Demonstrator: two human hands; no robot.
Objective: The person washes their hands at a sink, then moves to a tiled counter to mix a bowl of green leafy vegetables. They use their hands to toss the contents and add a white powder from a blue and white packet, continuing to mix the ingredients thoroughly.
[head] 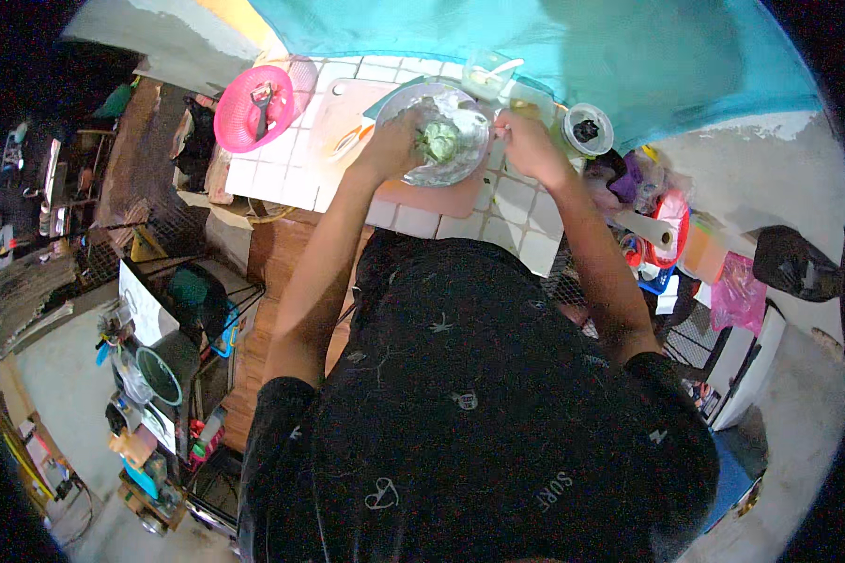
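Observation:
A shiny metal bowl (458,172) rests over a pale pink cutting board (458,203) on the white tiled counter (274,172). Pale green food, perhaps shredded vegetable (440,143), lies in the bowl. My left hand (396,144) reaches over the bowl's left rim, its fingers beside the green food and partly hidden. My right hand (528,144) is at the bowl's right rim with fingers curled together; whether they pinch the rim or something small is unclear. An orange-and-white utensil (352,141) lies on the board left of my left hand.
A pink plastic colander (227,116) holding a black-handled peeler (261,116) stands at the left. Behind the bowl is a clear container (480,76) with a white spoon (507,66). A white tub (572,127) with dark contents sits right. A teal cloth (465,28) hangs behind.

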